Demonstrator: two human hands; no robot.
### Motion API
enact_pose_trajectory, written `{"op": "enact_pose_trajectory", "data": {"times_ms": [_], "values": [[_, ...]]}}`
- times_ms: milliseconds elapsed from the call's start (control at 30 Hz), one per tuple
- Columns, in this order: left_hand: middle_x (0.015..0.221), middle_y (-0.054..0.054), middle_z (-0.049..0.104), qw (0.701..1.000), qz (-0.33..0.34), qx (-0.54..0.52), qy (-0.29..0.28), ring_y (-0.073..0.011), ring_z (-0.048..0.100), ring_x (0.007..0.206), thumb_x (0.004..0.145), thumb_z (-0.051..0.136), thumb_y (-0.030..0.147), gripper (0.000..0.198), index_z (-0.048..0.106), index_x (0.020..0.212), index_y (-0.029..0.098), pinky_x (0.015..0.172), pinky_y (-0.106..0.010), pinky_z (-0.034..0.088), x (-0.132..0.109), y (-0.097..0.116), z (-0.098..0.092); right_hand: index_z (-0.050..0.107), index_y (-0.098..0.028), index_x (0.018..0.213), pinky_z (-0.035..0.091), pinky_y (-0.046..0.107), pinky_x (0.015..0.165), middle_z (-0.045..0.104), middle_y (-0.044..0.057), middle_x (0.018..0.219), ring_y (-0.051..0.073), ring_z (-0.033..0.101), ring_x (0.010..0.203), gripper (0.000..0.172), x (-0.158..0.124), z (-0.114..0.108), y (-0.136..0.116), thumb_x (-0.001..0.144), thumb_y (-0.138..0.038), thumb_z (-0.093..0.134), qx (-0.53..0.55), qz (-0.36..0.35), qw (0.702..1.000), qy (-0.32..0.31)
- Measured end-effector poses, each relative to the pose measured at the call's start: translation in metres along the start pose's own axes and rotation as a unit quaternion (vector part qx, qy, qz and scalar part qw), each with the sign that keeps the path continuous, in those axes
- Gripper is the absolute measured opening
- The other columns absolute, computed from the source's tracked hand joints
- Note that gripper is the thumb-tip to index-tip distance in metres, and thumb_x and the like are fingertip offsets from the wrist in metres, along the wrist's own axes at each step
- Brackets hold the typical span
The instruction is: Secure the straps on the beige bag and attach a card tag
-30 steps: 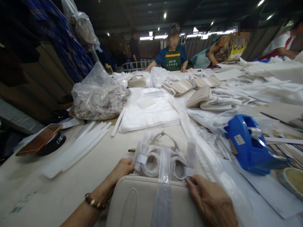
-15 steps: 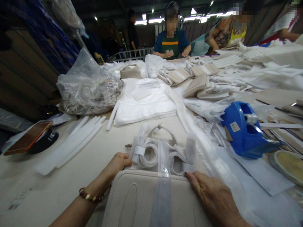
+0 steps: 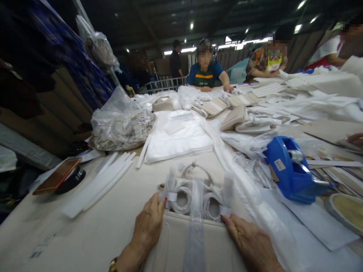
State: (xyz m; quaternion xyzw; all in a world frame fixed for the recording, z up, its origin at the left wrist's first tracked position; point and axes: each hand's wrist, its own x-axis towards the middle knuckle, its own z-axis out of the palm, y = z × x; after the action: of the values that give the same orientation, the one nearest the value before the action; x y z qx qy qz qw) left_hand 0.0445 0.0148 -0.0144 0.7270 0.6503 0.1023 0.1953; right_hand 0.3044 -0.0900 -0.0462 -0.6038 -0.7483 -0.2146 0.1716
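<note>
A beige handbag (image 3: 176, 245) lies flat on the table in front of me, a clear tape strip (image 3: 195, 226) running down its middle. Its handles (image 3: 195, 192) are wrapped in white foam and plastic and point away from me. My left hand (image 3: 147, 226) rests flat on the bag's top left corner, fingers stretched beside a wrapped handle. My right hand (image 3: 249, 245) lies flat on the top right corner, fingers extended along the edge.
A blue tape dispenser (image 3: 292, 172) stands at right. White foam strips (image 3: 99, 181), a phone (image 3: 56, 175), a stuffed plastic bag (image 3: 120, 124) and folded white cloth (image 3: 178, 138) lie beyond. More beige bags (image 3: 235, 113) and several co-workers are at the far end.
My left hand has slid from gripping the bag's corner to lying flat on it. The bag sits lower in view and the camera has tilted up slightly.
</note>
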Motion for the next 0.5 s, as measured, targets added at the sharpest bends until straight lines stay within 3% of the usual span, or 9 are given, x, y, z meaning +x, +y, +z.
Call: {"op": "enact_pose_trajectory", "data": {"times_ms": [33,100,167,200,233,333,400,500], "values": [[0.102,-0.015,0.067,0.999,0.017,0.011,0.027,-0.0272,0.064,0.097,0.093,0.026,0.033,0.037,0.051,0.112,0.013,0.081,-0.037,0.049,0.0,-0.002,0.002,0.065,-0.022,0.088,0.034,0.023,0.041,0.064,-0.002,0.058,0.01,0.057,0.04,0.054,-0.002,0.002,0.001,0.102,-0.017,0.013,-0.014,-0.025,1.0,0.01],[0.094,-0.014,0.068,0.984,0.088,0.055,0.146,-0.0264,0.066,0.087,0.094,0.029,0.031,0.033,0.052,0.109,0.013,0.075,-0.036,0.05,-0.001,-0.008,0.005,0.064,-0.024,0.1,0.035,0.021,0.042,0.065,-0.002,0.064,0.01,0.057,0.044,0.047,-0.005,0.006,0.003,0.1,-0.012,0.018,-0.027,-0.046,0.998,0.023],[0.097,-0.015,0.066,0.925,0.204,0.117,0.298,-0.0262,0.064,0.091,0.095,0.033,0.025,0.029,0.051,0.114,0.011,0.079,-0.037,0.05,-0.003,-0.01,0.007,0.062,-0.024,0.103,0.034,0.021,0.042,0.064,-0.002,0.064,0.01,0.057,0.045,0.041,-0.007,0.01,0.004,0.098,-0.01,0.024,-0.021,-0.04,0.999,0.029],[0.105,-0.017,0.065,0.887,0.269,0.145,0.347,-0.027,0.062,0.1,0.094,0.036,0.022,0.03,0.048,0.119,0.01,0.085,-0.039,0.048,-0.005,-0.009,0.007,0.062,-0.025,0.102,0.033,0.021,0.042,0.063,-0.003,0.063,0.01,0.057,0.044,0.038,-0.008,0.012,0.004,0.097,-0.01,0.027,-0.017,-0.033,0.999,0.032],[0.115,-0.018,0.061,0.855,0.331,0.167,0.362,-0.0286,0.055,0.113,0.094,0.038,0.021,0.035,0.045,0.126,0.008,0.093,-0.04,0.044,-0.007,-0.007,0.007,0.062,-0.025,0.101,0.033,0.022,0.041,0.063,-0.004,0.062,0.01,0.057,0.044,0.037,-0.008,0.013,0.004,0.096,-0.01,0.028,-0.016,-0.032,0.999,0.032],[0.136,-0.017,0.049,0.8,0.468,0.233,0.294,-0.0326,0.034,0.133,0.094,0.041,0.039,0.053,0.037,0.138,0.009,0.105,-0.045,0.031,-0.011,0.006,0.007,0.062,-0.024,0.099,0.032,0.024,0.04,0.063,-0.004,0.063,0.011,0.058,0.043,0.038,-0.005,0.015,0.004,0.095,-0.007,0.029,-0.021,-0.041,0.998,0.03],[0.14,-0.015,0.047,0.786,0.487,0.272,0.266,-0.0329,0.033,0.134,0.092,0.04,0.052,0.064,0.036,0.141,0.013,0.104,-0.045,0.03,-0.011,0.013,0.008,0.062,-0.024,0.097,0.031,0.025,0.038,0.063,-0.004,0.063,0.012,0.058,0.041,0.041,0.001,0.011,0.003,0.094,-0.004,0.027,-0.029,-0.046,0.998,0.029],[0.141,-0.014,0.046,0.784,0.481,0.286,0.269,-0.0308,0.036,0.132,0.09,0.042,0.052,0.067,0.031,0.145,0.015,0.103,-0.041,0.032,-0.007,0.014,0.012,0.063,-0.023,0.082,0.035,0.027,0.041,0.061,-0.002,0.058,0.015,0.057,0.042,0.038,0.01,-0.004,-0.001,0.094,-0.008,0.03,-0.049,-0.009,0.998,0.031]]}}
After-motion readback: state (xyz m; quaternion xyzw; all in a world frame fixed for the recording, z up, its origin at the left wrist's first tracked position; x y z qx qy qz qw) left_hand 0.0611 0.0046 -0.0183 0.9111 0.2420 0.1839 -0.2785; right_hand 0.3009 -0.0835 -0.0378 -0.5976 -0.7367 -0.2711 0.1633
